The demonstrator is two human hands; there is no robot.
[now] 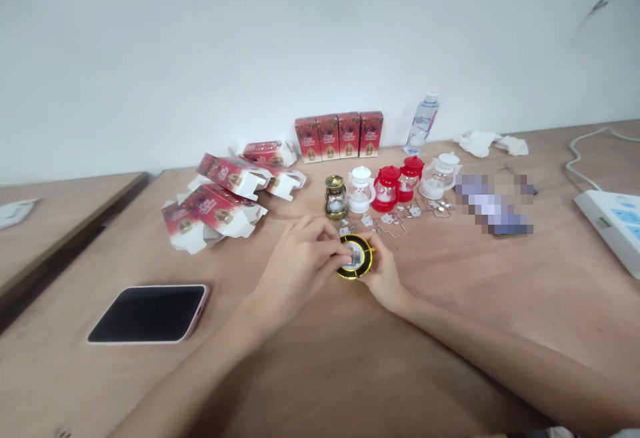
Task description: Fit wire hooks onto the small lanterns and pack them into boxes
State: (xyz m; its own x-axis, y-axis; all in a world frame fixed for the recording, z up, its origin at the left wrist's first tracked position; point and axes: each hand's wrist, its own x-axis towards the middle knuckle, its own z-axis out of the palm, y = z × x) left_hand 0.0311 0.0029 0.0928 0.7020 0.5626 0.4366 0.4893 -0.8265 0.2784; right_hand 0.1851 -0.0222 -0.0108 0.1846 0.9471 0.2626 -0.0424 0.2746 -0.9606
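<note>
Right hand (384, 270): our grip is closed around the right side of a black-and-gold lantern (369, 256), steadying its rim.
Left hand (307, 251): our fingertips meet at the pale centre of the lantern's underside; we cannot tell whether this grip pinches a small part there.
Black-and-gold lantern: between our two hands, above the middle of the surface (360, 358), its round underside turned towards us.
Standing lanterns: beyond our hands, we see a bronze lantern (337, 208) on the left, then a white lantern (360, 193), two red lanterns (386, 193) and a second white lantern (434, 188) on the right.
Metal pieces (393, 227): thin and wiry, scattered just on the near side of that row.
Upright boxes (339, 137): four red ones side by side, far, near the wall (200, 38).
Opened cartons (220, 208): red and white, heaped on the left with flaps spread.
Smartphone (147, 315): lying flat at near left, its screen dark.
Bottle (423, 125): clear, upright, at the far side, right of the boxes.
Far right: crumpled white tissue (477, 144).
Right edge: a white device (615, 225) with a pale cable (575, 155).
</note>
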